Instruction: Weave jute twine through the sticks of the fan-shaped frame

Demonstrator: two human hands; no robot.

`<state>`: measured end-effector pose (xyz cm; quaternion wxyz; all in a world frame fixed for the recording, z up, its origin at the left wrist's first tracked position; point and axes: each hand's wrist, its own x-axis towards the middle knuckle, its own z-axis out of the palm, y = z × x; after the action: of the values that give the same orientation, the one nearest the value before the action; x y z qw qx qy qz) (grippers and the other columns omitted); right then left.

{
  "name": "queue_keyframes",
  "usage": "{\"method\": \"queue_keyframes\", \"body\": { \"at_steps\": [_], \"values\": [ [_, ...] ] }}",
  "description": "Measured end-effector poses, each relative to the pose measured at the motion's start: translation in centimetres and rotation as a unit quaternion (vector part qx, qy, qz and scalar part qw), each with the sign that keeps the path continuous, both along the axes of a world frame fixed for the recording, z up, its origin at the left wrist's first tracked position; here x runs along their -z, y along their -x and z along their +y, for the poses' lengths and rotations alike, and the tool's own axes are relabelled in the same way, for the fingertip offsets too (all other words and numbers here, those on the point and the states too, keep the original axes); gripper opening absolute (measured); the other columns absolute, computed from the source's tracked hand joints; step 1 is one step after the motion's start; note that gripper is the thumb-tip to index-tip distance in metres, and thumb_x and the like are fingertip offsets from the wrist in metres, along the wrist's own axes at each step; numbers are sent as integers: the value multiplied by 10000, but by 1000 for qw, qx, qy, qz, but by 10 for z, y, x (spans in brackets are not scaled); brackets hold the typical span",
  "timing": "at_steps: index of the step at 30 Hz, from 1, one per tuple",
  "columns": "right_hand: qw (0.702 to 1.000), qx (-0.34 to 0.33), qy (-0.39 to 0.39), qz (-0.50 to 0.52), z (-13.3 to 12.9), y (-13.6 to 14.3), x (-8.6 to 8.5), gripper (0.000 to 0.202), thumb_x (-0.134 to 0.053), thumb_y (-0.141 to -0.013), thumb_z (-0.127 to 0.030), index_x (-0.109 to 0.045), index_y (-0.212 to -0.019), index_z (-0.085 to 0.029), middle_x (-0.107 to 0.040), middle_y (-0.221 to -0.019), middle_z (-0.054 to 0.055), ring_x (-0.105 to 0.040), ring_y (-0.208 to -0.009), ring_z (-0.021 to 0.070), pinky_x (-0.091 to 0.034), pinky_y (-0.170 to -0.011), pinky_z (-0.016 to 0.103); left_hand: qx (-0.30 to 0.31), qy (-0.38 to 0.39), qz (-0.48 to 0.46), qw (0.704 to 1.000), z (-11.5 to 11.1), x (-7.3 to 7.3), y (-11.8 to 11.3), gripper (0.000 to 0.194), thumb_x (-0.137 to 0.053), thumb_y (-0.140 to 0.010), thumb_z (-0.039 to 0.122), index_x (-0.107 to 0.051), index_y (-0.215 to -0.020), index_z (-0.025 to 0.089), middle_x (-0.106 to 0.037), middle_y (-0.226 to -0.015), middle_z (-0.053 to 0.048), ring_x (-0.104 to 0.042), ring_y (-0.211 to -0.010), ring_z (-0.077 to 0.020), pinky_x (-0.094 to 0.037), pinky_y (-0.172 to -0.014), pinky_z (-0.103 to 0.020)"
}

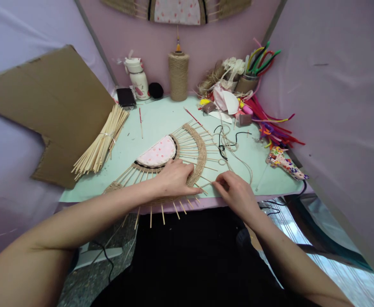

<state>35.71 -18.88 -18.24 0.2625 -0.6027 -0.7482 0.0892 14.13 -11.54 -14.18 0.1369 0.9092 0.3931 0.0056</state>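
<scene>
A half-round woven fan of thin wooden sticks lies across the table's front edge. Its centre is pink dotted cloth, edged with a black cord and bands of brown twine. My left hand is on the fan's right part, fingers curled over the outer twine band and thumb stretched toward the stick ends. Just right of those ends, my right hand pinches a strand of twine between thumb and fingertips. Loose twine and black cord lie tangled beyond it.
A bundle of sticks lies left, against cardboard. At the back stand a white bottle and a twine spool. Pipe cleaners, a can of scissors and a patterned glue gun sit right.
</scene>
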Motion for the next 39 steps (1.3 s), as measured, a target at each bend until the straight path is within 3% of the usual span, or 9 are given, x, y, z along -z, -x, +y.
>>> {"method": "queue_keyframes", "body": {
  "at_steps": [2, 11, 19, 25, 29, 39],
  "values": [
    [1000, 7, 4, 5, -1, 0, 0, 124, -547, -895, -291, -543, -799, -213, -608, -749, 28, -571, -689, 181, -420, -636, 298, -4, -12, 11, 1000, -2, 2, -1, 575, -614, -703, 725, -551, -878, 181, -606, -792, -84, -542, -891, -312, -393, -805, -431],
    [998, -43, 54, 12, -10, -7, -6, 121, -535, -910, -243, -565, -798, -207, -595, -814, 36, -582, -764, 187, -435, -692, 301, 2, 7, -26, 1000, -1, 3, 8, 447, -623, -764, 619, -521, -806, 186, -561, -736, -41, -512, -855, -265, -358, -779, -384],
    [991, -39, -85, -95, 14, 3, 3, 195, -452, -964, -219, -610, -856, -184, -594, -842, 91, -531, -829, 225, -415, -760, 345, 53, -4, -31, 998, -6, 7, 15, 444, -574, -806, 625, -512, -809, 185, -551, -744, -39, -481, -833, -242, -333, -776, -376],
    [989, -45, -95, -101, 33, 19, 8, 215, -441, -965, -212, -617, -846, -181, -590, -827, 95, -517, -826, 231, -425, -767, 357, 109, -33, -13, 993, -6, 11, 19, 369, -497, -883, 537, -536, -821, 175, -580, -793, -70, -465, -834, -235, -332, -806, -391],
    [995, -48, -69, -60, 34, 17, 9, 173, -468, -953, -218, -593, -835, -196, -589, -829, 80, -527, -827, 224, -424, -764, 346, 136, -31, -23, 990, -2, 10, 24, 266, -450, -929, 396, -572, -843, 175, -586, -799, -65, -468, -839, -220, -337, -825, -385],
    [998, -48, -36, -4, 36, 11, 12, 122, -515, -923, -233, -552, -808, -211, -587, -797, 59, -533, -785, 216, -423, -730, 332, 86, 6, -48, 995, 6, 5, 17, 213, -418, -935, 269, -575, -1027, 158, -575, -1048, -102, -490, -994, -235, -367, -870, -386]
  ]
}}
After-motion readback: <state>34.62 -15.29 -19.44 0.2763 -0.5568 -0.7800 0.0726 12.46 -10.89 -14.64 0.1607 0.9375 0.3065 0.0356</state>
